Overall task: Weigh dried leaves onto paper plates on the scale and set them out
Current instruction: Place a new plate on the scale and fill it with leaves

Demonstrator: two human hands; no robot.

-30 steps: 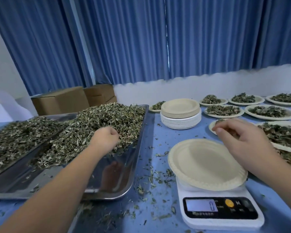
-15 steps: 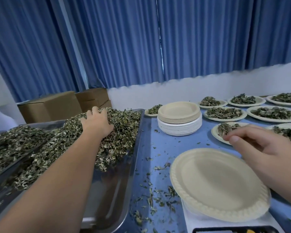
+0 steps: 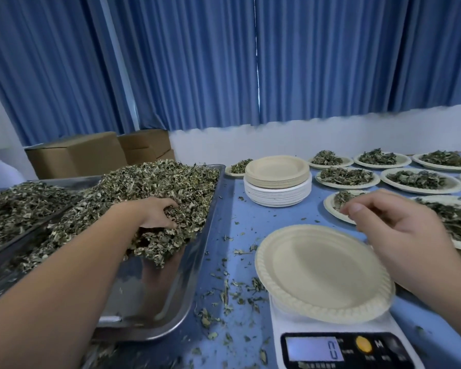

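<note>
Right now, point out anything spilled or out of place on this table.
Loose leaf bits are spilled across the blue table between the metal tray and the scale, outside any plate. Nothing else stands out.

Your left grip (image 3: 157,213), arm stretched forward, curls its fingers into the dried leaves (image 3: 171,179). Your right grip (image 3: 394,225) hovers palm-down, fingers loosely bent, holding nothing.

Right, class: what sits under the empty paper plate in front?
A white scale, its display and buttons showing in front. The plate covers its weighing platform, so that cannot be seen.
</note>
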